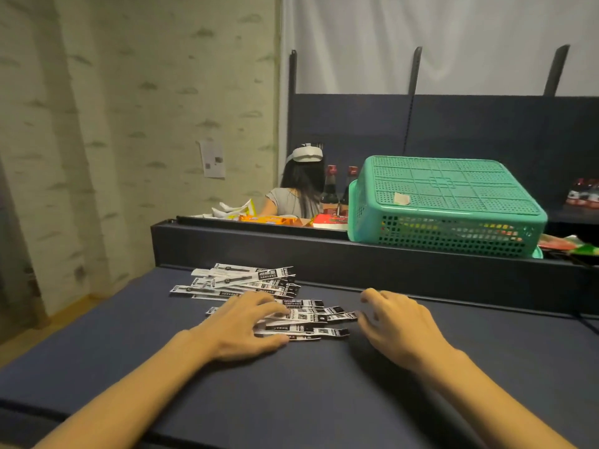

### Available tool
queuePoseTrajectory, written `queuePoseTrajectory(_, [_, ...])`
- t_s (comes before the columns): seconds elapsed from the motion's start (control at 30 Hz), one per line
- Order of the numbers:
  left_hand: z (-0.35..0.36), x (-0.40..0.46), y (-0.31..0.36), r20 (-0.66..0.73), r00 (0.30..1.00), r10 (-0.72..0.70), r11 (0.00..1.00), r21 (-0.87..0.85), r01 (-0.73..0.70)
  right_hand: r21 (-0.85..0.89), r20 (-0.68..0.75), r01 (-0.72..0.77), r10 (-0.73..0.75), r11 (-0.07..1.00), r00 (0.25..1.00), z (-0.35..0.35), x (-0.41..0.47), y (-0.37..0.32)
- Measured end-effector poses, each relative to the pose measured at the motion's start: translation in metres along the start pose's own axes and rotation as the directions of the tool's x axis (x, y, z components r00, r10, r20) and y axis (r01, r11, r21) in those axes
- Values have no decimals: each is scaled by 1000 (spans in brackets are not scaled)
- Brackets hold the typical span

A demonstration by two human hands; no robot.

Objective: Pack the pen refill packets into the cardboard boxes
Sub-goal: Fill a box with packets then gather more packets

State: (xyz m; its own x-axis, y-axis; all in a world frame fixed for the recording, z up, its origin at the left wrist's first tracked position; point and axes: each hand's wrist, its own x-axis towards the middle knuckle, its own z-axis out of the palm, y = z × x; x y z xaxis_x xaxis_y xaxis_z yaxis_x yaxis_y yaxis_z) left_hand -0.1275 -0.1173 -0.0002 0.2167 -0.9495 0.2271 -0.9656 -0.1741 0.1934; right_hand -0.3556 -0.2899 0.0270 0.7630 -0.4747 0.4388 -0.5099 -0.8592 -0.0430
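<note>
Along the left stands a pale patterned wall (97, 124), meeting a dark blue table (308, 384) with a raised ledge behind. Pen refill packets (246, 283) lie scattered on the table left of centre. The left hand (240, 325) rests flat on them, fingers spread; the right hand (398, 322) hovers just beside, loosely curled, holding nothing. A green basket (447, 205) sits overturned on the ledge.

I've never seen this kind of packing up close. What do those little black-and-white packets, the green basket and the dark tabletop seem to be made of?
The pen refill packets look like thin glossy plastic film or coated paper; they lie flat and catch the light. The green basket looks like moulded plastic, with even perforated walls and a slight sheen. The tabletop looks matte, perhaps padded vinyl or fabric, though the image doesn't settle which.
</note>
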Motion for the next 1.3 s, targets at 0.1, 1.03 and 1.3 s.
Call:
queuePoseTrajectory(0.1, [1, -7, -9, -2, 999, -43, 995, -95, 43, -12, 14, -13, 13, 1000, 1000, -1, -3, 7])
queuePoseTrajectory(1.03, [-10, 31, 0, 76, 963, -258, 858, 476, 192, -71, 76, 22, -16, 997, 997, -10, -27, -15])
queuePoseTrajectory(1.3, [3, 11, 10, -52, 981, -188, 738, 651, 176, -50, 67, 1, 3, 999, 998, -3, -35, -14])
